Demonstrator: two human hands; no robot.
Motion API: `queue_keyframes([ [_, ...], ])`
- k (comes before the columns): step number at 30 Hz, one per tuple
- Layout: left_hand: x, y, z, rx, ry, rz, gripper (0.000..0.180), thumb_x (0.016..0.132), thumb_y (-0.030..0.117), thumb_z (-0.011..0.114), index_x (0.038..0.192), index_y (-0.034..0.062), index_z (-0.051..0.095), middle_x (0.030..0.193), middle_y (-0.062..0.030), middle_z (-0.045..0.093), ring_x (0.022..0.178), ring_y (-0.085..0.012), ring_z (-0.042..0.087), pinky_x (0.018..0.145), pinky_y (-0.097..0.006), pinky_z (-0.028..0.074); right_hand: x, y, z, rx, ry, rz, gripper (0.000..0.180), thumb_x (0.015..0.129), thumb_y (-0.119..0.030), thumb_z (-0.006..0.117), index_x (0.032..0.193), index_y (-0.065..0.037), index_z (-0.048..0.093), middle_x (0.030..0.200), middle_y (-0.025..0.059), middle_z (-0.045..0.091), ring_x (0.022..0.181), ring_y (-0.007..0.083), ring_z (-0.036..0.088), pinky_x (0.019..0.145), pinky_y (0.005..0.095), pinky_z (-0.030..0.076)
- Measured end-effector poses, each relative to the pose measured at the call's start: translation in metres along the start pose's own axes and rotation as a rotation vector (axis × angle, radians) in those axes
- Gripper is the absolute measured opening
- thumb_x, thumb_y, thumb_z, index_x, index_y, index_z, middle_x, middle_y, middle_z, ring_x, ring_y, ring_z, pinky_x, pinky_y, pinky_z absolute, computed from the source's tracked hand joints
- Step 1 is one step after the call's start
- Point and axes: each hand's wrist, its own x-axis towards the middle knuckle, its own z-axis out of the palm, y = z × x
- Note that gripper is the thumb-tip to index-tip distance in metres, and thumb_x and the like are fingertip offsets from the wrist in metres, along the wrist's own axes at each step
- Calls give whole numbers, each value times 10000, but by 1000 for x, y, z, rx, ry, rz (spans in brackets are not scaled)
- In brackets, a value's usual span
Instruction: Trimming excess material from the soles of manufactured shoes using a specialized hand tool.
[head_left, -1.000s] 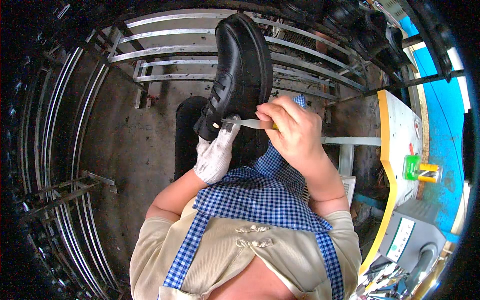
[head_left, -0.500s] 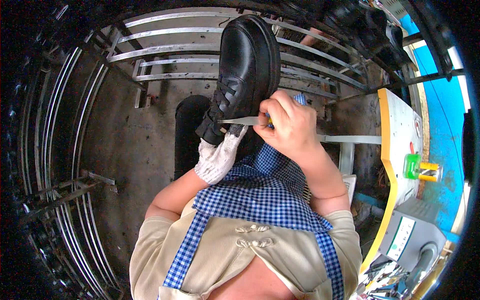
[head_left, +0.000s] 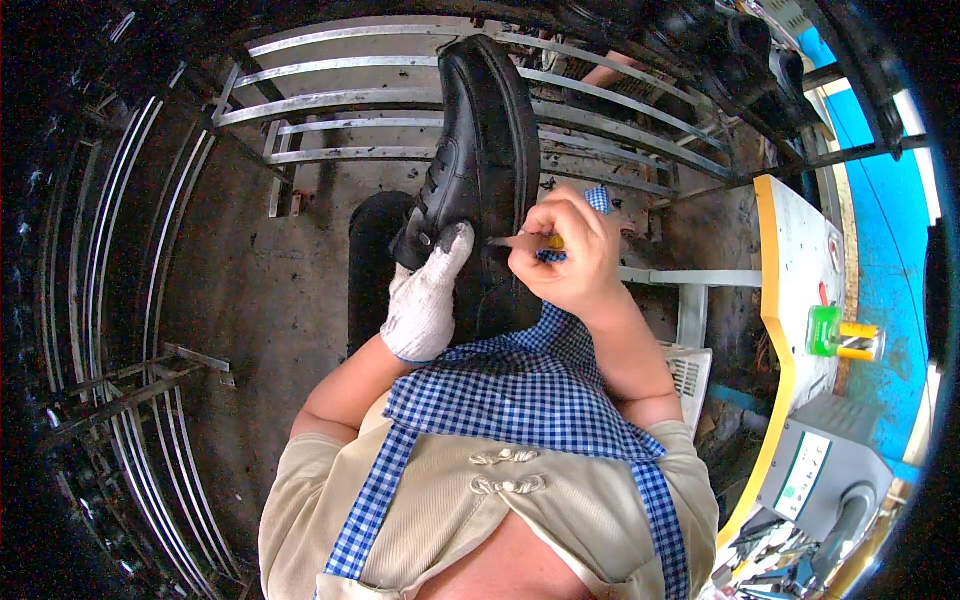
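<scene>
Holding a black laced shoe [head_left: 487, 150]

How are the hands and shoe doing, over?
Gloved left hand gripping black lace-up shoe. Bare right hand holding slim metal tool, contact unclear. Nothing visible between tool and shoe.

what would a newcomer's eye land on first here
Probably the black shoe, upper centre, gripped near its opening by the white-gloved left hand. Beside it, the bare right hand holds a thin tool. Far right, a bright green container catches the eye.
</scene>
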Motion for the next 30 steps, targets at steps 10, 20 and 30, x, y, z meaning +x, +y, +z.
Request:
queue_keyframes([
  [10, 6, 15, 7, -594, -105, -437, 396, 938, 290, 533, 1249, 45, 512, 1112, -106, 624, 951, -196, 639, 830, -332, 534, -9, -1, -2, 612, 14, 387, 185, 796, 54, 643, 899, -30, 515, 847, -6, 484, 662, 35, 452, 583, 181, 374],
  [20, 6, 15, 11, -670, -164, -532, 407, 953, 318, 499, 1260, 51, 507, 1148, -119, 608, 974, -213, 630, 867, -364, 525, -10, -5, -7, 625, 60, 440, 231, 752, 6, 694, 883, -55, 513, 795, -5, 500, 646, 45, 462, 552, 185, 380],
  [30, 9, -8, -4, 399, -226, 262, 362, 842, 129, 626, 1199, 86, 583, 1153, -150, 610, 1039, -272, 595, 865, -354, 476, -17, 29, -18, 773, 363, 552, 547, 752, -115, 751, 1213, -50, 464, 999, 18, 552, 706, 40, 470, 638, 187, 404],
])
